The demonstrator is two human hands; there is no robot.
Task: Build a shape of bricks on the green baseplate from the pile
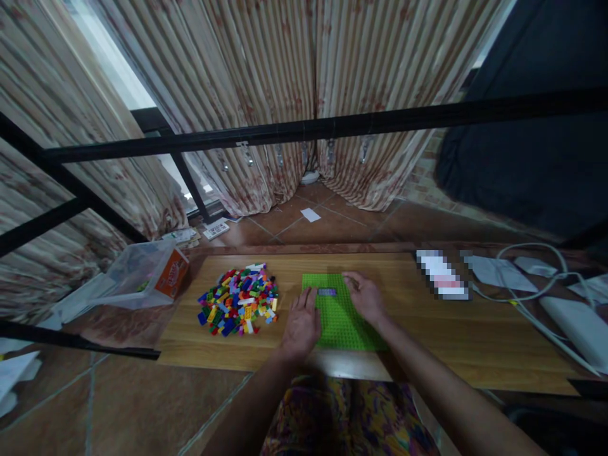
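A green studded baseplate (342, 330) lies on the wooden table in front of me. A small purple toy brick (327, 292) sits near its far left part. My left hand (303, 322) rests at the plate's left edge, fingers stretched out, fingertips close to the purple brick. Over the plate's far right side, my right hand (365, 297) has its fingers curled in with thumb and forefinger near each other. Whether something small is between them I cannot make out. A pile of mixed coloured toy bricks (240, 301) lies to the left of my left hand.
A clear plastic box (137, 278) with an orange label stands off the table's left end. On the right are a phone with a blurred screen (441, 275), white cables (536, 294) and a white device (574, 329). A black metal rail (285, 133) crosses beyond the table (427, 342).
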